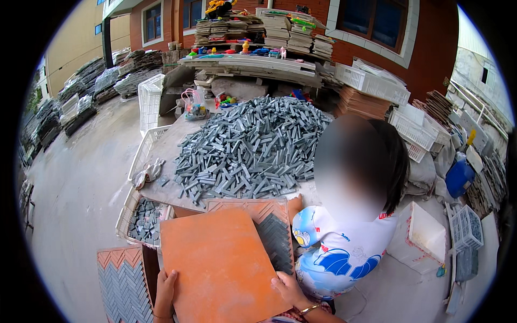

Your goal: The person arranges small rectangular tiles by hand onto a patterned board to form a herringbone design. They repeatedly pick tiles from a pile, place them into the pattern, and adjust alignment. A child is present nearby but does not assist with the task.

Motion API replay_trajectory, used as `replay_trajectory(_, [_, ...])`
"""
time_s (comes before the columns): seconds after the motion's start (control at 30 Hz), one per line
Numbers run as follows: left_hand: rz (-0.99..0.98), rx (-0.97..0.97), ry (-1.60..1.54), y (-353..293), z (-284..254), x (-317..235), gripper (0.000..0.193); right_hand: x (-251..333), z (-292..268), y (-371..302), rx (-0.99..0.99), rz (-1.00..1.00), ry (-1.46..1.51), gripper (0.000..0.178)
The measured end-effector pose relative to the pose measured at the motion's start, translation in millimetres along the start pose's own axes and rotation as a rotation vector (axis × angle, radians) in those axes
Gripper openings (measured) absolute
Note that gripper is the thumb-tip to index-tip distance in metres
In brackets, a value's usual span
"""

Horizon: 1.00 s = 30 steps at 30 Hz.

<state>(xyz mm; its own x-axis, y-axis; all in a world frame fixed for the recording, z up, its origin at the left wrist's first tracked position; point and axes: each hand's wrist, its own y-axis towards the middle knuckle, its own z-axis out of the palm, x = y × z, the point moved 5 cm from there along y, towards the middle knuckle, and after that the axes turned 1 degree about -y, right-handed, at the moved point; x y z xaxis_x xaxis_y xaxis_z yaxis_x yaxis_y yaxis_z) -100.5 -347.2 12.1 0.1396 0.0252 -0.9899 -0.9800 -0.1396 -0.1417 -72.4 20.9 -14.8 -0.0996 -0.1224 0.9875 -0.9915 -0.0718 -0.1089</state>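
Note:
A flat, square orange board (215,258) is held between my two hands. My left hand (166,293) grips its lower left edge, thumb on top. My right hand (291,289) is closed on the lower right edge, with a gold bangle at the wrist. Partly hidden behind the board lies an orange-brown tray (237,205) with dark grey stone strips (276,242) in a herringbone pattern. Beyond it, a large heap of loose grey stone strips (253,145) covers the work table. Another person (336,264) in a white and blue shirt stands at the right, an arm by the tray's far corner.
At the left stand a white crate (125,220) of small grey pieces and a herringbone-filled tray (125,285). White gloves (148,173) lie at the table's left edge. A white box (417,239) stands at the right. Toys and stacked slabs (253,64) are at the back.

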Motion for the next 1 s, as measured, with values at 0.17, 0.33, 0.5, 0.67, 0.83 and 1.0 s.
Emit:
replay_trajectory(0.17, [0.012,0.111,0.044,54.9,38.2,15.6,0.03,1.8,-21.6,7.5,-0.096,0.034,0.022,0.025])
replay_trajectory(0.33, [-0.009,0.193,-0.002,98.2,74.2,31.5,0.029,-12.3,-39.9,10.7,-0.215,0.034,0.026,0.025])
replay_trajectory(0.5, [0.005,0.149,0.285,125.0,85.2,28.1,0.035,-14.6,-46.9,22.4,-0.274,0.011,-0.014,0.025])
replay_trajectory(0.67, [0.172,0.009,0.927,122.3,94.2,1.2,0.045,-18.5,-39.5,25.8,-0.412,0.064,0.232,0.014])
replay_trajectory(0.83, [0.247,-0.067,1.078,115.6,102.2,-6.1,0.045,-15.8,-45.9,17.7,-0.418,-0.107,-0.394,0.045])
replay_trajectory(1.0, [0.015,0.114,0.35,113.7,60.8,40.6,0.02,-8.4,-42.2,15.5,-0.407,-0.209,-0.569,0.052])
